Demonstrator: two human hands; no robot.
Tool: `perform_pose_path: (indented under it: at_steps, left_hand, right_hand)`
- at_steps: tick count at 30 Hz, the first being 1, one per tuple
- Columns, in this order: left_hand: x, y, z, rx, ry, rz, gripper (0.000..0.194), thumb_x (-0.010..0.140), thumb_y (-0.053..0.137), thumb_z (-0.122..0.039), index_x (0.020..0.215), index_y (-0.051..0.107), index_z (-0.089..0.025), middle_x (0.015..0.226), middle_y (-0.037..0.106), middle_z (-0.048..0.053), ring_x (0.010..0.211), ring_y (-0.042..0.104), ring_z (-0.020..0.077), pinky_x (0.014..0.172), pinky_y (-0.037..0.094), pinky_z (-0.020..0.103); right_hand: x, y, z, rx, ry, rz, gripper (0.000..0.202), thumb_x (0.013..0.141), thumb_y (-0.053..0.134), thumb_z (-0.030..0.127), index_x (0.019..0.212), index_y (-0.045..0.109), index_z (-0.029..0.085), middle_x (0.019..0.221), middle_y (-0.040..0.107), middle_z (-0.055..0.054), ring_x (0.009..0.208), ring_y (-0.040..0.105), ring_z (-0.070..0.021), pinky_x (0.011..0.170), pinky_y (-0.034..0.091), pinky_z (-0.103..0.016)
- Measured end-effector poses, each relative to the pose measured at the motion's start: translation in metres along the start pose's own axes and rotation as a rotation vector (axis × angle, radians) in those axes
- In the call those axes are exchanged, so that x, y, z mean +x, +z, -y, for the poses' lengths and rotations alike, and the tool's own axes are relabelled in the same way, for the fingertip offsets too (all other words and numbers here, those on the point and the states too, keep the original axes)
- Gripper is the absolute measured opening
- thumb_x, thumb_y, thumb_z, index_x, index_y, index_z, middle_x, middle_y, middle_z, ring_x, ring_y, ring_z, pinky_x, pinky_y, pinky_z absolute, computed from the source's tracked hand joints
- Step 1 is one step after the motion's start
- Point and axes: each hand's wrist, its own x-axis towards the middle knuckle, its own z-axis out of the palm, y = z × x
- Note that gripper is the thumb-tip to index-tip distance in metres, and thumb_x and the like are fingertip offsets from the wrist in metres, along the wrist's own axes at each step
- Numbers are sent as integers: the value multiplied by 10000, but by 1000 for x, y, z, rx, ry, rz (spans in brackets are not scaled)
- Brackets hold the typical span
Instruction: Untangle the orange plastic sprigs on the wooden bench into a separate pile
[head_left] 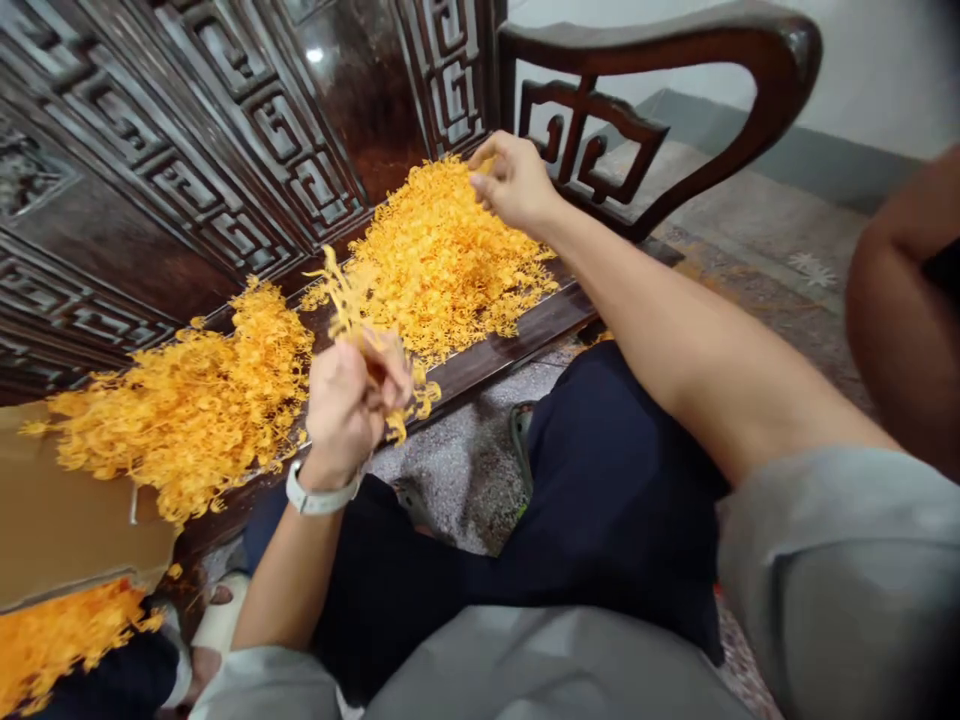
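My left hand (pixel 351 400), with a pale band on its wrist, is closed around a small bunch of yellow-orange curly pieces (pixel 343 295). They stick out above and below the fingers; what they are made of I cannot tell. My right hand (pixel 517 180) reaches to the top of the larger pile of the same pieces (pixel 442 265), thumb and fingers pinched together at its edge. A bit of yellow shows at those fingertips, partly hidden. A second pile of pieces (pixel 202 400) lies to the left, beyond my left hand.
Both piles rest on a dark wooden bench (pixel 517 345) with a carved back (pixel 255 130) and a curved armrest (pixel 660 50). At left stand a cardboard box (pixel 75 510) and more orange pieces (pixel 67 635). Another person's limb (pixel 904 300) shows at right.
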Motion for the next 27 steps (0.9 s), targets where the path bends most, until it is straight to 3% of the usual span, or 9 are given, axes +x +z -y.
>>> perform_pose_path:
  at_steps: [2, 4, 8, 11, 13, 18, 21, 24, 27]
  left_hand:
    - [17, -11, 3, -44, -82, -22, 547, 1082, 417, -680, 881, 634, -219, 729, 570, 23, 449, 286, 77, 423, 261, 274]
    - [35, -27, 10, -93, -153, -50, 551, 1072, 366, -710, 1042, 660, -245, 1020, 688, 86, 506, 351, 86, 434, 265, 270]
    - [63, -52, 25, -65, -236, -32, 699, 1011, 331, -829, 1341, 651, -303, 1400, 662, 154, 710, 564, 172, 500, 364, 281]
    - [76, -64, 38, 4, -236, -40, 791, 977, 324, -891, 1448, 624, -330, 1504, 623, 160, 894, 655, 256, 564, 465, 310]
    - [78, -71, 50, -19, -236, -55, 760, 1008, 293, -857, 1484, 605, -353, 1536, 609, 138, 915, 662, 247, 557, 460, 288]
    - [73, -84, 75, -207, -317, 25, 666, 1082, 183, -677, 1464, 624, -354, 1516, 638, 50, 654, 508, 85, 465, 257, 215]
    - [69, -86, 75, -190, -358, 33, 596, 1066, 317, -666, 1467, 621, -346, 1439, 680, 88, 602, 502, 79, 442, 243, 222]
    - [67, -87, 71, -150, -402, -6, 573, 1059, 398, -639, 1487, 617, -328, 1233, 738, 112, 582, 575, 116, 425, 244, 228]
    - [66, -93, 69, -167, -432, -69, 514, 1013, 548, -637, 1374, 676, -295, 997, 721, 86, 519, 536, 105, 386, 184, 216]
  right_hand:
    - [-5, 3, -5, -144, -51, 52, 368, 827, 810, 427, 1087, 603, 268, 860, 688, -16, 784, 600, -230, 747, 493, -368]
    - [-11, 12, -2, -261, -93, 103, 428, 804, 829, 406, 1143, 615, 256, 976, 714, -49, 836, 625, -242, 805, 512, -394]
    - [-18, 32, 20, -231, -141, 202, 358, 869, 803, 444, 1110, 625, 248, 1012, 713, -71, 892, 643, -245, 847, 515, -395]
    - [-26, 43, 44, -56, -118, 263, 385, 946, 732, 587, 1079, 613, 245, 968, 711, -58, 909, 645, -223, 785, 500, -334]
    - [-35, 49, 58, 59, -97, 366, 459, 988, 639, 691, 1073, 606, 242, 968, 714, -57, 929, 647, -211, 748, 491, -299]
    - [-62, 63, 71, 256, -14, 724, 640, 1007, 465, 823, 1082, 627, 209, 906, 710, -70, 834, 630, -192, 701, 492, -278]
    - [-68, 66, 66, 294, 13, 858, 596, 968, 607, 785, 1013, 649, 192, 774, 642, -33, 697, 560, -152, 651, 463, -271]
    - [-66, 66, 59, 265, 8, 923, 443, 911, 829, 591, 974, 666, 184, 686, 539, 25, 611, 464, -106, 581, 397, -250]
    - [-61, 61, 57, 201, 15, 866, 305, 930, 843, 447, 962, 689, 185, 635, 451, 56, 563, 380, -88, 529, 331, -245]
